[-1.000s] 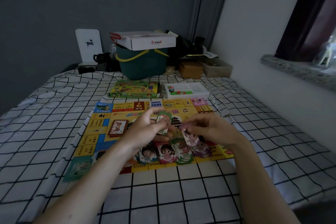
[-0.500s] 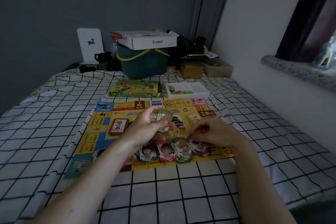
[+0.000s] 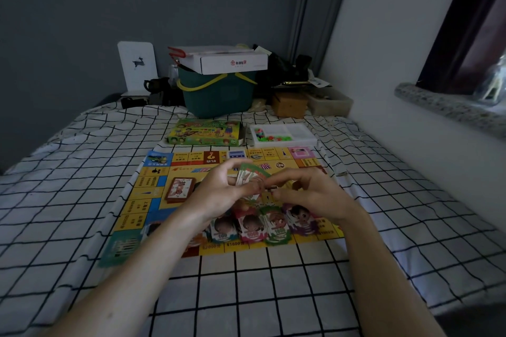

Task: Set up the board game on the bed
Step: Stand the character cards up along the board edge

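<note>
Banknote piles [image 3: 262, 227] are lined along the near edge of the game board [image 3: 153, 200] on the bed [image 3: 68, 172]. Above, a wad of notes [image 3: 247, 178] is held in the left hand [image 3: 221, 194]; the right hand [image 3: 309, 194] is curled beside it, its grip unclear. Beyond lie the game box [image 3: 205, 133] and parts tray [image 3: 283, 135].

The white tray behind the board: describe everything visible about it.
The white tray is a shallow rectangular box, plastic by the look of it, lying flat on the checked bedsheet just past the board's far right edge. Low walls divide it into compartments. The left one holds a heap of small pieces, mostly green with some red and blue; the others look empty. The green game box lies to its left, apart from it. Neither hand touches it.
</note>
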